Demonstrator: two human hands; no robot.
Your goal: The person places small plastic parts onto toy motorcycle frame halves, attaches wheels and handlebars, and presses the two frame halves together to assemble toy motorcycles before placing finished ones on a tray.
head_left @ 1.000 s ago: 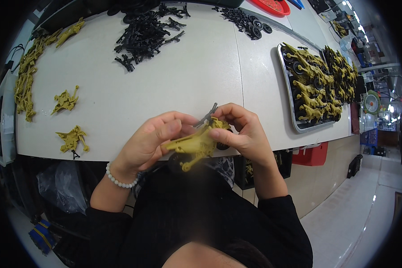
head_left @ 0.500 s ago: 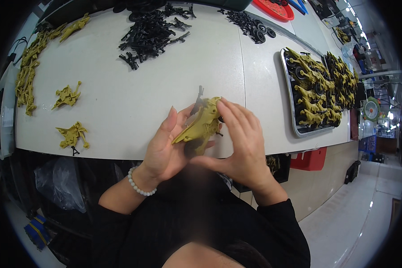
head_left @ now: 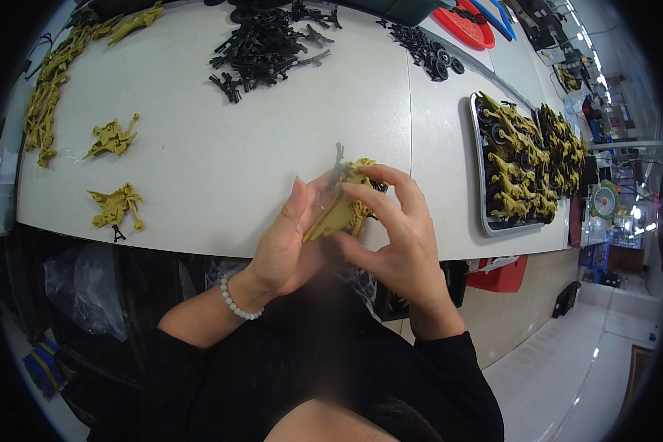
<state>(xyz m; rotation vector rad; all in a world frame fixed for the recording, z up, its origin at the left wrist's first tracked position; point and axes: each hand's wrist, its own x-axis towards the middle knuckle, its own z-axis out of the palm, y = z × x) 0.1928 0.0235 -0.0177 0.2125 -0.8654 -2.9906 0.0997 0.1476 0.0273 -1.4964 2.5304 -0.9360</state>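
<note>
A yellow-olive toy motorcycle (head_left: 339, 214) is held between my two hands above the table's near edge. Its body lies tilted against the palm and fingers of my left hand (head_left: 283, 239), whose thumb points up and away from it. My right hand (head_left: 405, 228) grips the toy from the other side, fingertips on its top and thumb below. A thin black part (head_left: 339, 156) sticks up at the toy's far end, near the left fingers. The underside is hidden by my hands and a blurry dark smear.
Two loose yellow bodies (head_left: 112, 138) lie at left, beyond them a yellow row (head_left: 44, 118). A heap of black forks (head_left: 254, 51) and small black wheels (head_left: 440, 68) sit at the back. At right, a metal tray (head_left: 482, 199) holds yellow-and-black toys; a red bin (head_left: 501, 276) is below.
The toy has turned a little in my hands, and my right index finger now bends onto its side. My hands have shifted slightly right in view; the whole scene has tilted a bit.
</note>
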